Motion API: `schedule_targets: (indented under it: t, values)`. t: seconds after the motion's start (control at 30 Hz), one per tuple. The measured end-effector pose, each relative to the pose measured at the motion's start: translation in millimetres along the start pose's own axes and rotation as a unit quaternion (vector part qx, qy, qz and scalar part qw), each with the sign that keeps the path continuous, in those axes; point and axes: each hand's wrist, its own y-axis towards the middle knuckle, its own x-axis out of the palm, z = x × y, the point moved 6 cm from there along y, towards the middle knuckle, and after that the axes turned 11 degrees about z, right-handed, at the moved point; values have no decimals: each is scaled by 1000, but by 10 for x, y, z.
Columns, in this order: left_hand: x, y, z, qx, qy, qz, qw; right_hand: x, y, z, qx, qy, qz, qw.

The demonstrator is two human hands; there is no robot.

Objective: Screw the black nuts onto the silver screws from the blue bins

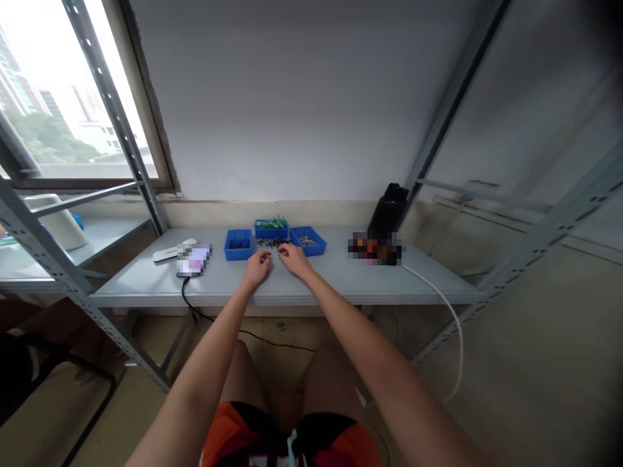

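The pile of small parts point(267, 243) lies on our desk point(287, 285). We hold the left hand point(257, 266) and right hand point(293, 257) at its near side, fingers bent; we cannot tell whether either grips a part. Three blue trays point(239, 255) bound it left, behind and right. Farther left lies a phone point(195, 260); farther right, a black object point(387, 214).

Through my remote feed I see a grey bench point(335, 279) carrying three blue trays point(239, 255), a loose pile of small dark parts point(270, 244) between them, a phone-like device point(195, 258) leftward, and a black object point(386, 214) rightward.
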Motion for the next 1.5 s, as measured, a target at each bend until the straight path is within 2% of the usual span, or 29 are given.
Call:
schedule_targets:
  t: [0.1, 0.17, 0.27, 0.5, 0.63, 0.8, 0.9, 1.0, 1.13, 1.33, 1.5]
  values:
    - [33, -11, 29, 17, 8, -32, 999, 102, -19, 9, 80, 195, 19, 977]
    - [49, -20, 45, 26, 20, -50, 998, 199, -66, 87, 144, 272, 23, 951]
    - [41, -23, 53, 24, 30, -55, 998, 248, -132, 210, 197, 335, 56, 920]
    - [2, -17, 87, 21, 32, -47, 998, 139, -165, 252, 214, 364, 100, 901]
    - [-37, -21, 106, 15, 26, -25, 999, 142, -178, 221, 216, 339, 85, 912]
    - [-100, 3, 52, -32, -18, 26, 999, 171, -187, 189, 199, 317, 59, 925]
    - [-131, 20, 22, -48, -49, 54, 996, 206, -194, 120, 156, 262, 17, 952]
    - [-118, 16, 51, -38, -65, 42, 996, 210, -211, 13, 92, 185, -13, 978]
    - [-98, -7, 113, -24, -63, 24, 997, 169, -226, -96, 32, 125, -15, 992]
    - [-116, 10, 98, -26, -67, 46, 996, 173, -218, -98, 27, 80, -7, 996]
    - [-122, 23, 67, -24, -57, 50, 997, 188, -207, -36, 43, 99, 8, 994]
